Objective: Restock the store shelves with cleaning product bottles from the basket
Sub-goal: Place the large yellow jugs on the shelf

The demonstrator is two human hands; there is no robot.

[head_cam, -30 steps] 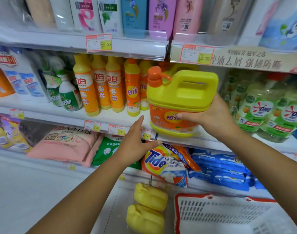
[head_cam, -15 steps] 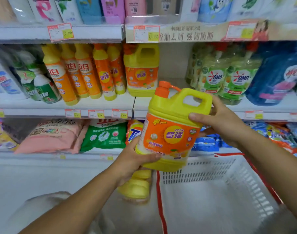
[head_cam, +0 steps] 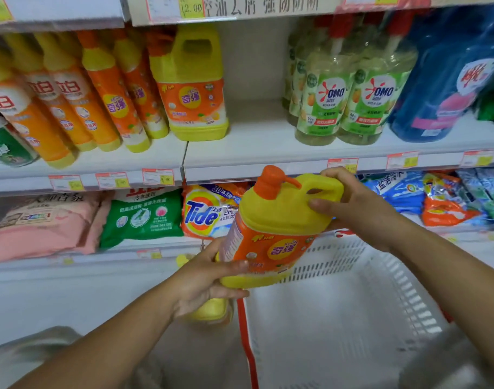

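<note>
Aloft, jug between both hands

Yellow bottle mostly hidden behind left hand and detergent jug; basket cut by bottom edge; price tags unreadable.

Jug lower, nearer the basket

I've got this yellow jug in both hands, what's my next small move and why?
Probably lift the jug up into the bare gap on the middle shelf, between the matching yellow jug and the OMO bottles. Your left hand holds its base, your right hand grips the handle, and it hangs tilted below the shelf edge.
</note>
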